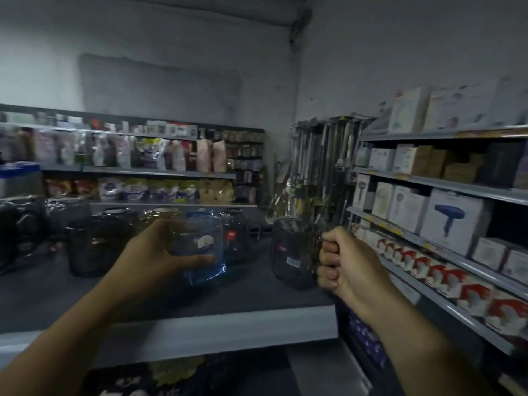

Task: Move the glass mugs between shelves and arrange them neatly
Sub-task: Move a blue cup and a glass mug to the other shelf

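My left hand (160,250) grips a blue-tinted glass mug (204,250) around its body, just above the dark top shelf (251,292). To the right, my right hand (341,267) is curled through the handle of a dark smoky glass mug (294,252), which is near the shelf's right end. Whether either mug touches the shelf I cannot tell. Several other dark and amber glass mugs (94,241) stand in rows on the left and back of the same shelf.
The shelf's pale front edge (228,324) runs below my hands. On the right stands a shelving unit (445,190) with boxed hair dryers and small red-and-white boxes. Shelves of bagged goods (137,158) fill the background, and a rack of long tools (323,167) stands in the corner.
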`<state>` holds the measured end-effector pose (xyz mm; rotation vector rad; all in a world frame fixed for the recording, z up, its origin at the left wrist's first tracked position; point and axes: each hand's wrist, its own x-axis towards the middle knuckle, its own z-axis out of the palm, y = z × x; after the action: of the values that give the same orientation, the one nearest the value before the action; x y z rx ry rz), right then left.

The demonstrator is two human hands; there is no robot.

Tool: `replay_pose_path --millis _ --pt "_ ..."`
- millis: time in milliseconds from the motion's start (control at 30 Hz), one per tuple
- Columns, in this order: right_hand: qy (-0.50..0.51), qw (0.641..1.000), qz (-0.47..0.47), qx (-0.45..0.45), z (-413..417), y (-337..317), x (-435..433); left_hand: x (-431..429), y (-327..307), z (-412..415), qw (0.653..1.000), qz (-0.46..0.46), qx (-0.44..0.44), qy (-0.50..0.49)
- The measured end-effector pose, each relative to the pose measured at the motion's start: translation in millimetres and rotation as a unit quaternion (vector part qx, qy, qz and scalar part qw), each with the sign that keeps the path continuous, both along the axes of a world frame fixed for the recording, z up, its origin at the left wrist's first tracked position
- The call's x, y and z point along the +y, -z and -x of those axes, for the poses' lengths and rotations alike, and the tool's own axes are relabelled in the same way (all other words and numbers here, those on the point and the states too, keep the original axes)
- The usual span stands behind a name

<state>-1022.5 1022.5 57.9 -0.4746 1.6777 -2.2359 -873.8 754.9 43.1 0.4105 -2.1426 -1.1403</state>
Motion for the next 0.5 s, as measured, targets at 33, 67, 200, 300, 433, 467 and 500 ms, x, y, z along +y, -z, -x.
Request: replay_pose_path --millis 33,67,200,300,433,467,500 --pt "-0.010 1.000 -0.007 -0.005 13 1 -3 -1 0 3 1.000 0.000 -0.002 -0.010" --pt "-0.021 1.000 -0.013 -0.008 26 1 -6 -3 -1 6 1.000 0.005 -0.006 -0.017" --pt "-0.044 0.998 -0.032 -0.010 66 9 -24 -8 2 13 0.998 0.038 -0.014 -0.050" --pt "-0.040 0.998 -0.036 -0.012 86 13 -38 -8 0 14 0.996 0.058 -0.009 -0.070" --pt "-0.038 0.998 -0.041 -0.009 109 16 -56 -7 2 10 0.989 0.125 -0.035 -0.074" --pt "-0.039 0.998 -0.045 -0.005 115 17 -60 -7 3 10 0.986 0.139 -0.038 -0.080" --pt "-0.039 0.998 -0.050 0.001 119 17 -64 -7 4 10 0.982 0.159 -0.043 -0.089"
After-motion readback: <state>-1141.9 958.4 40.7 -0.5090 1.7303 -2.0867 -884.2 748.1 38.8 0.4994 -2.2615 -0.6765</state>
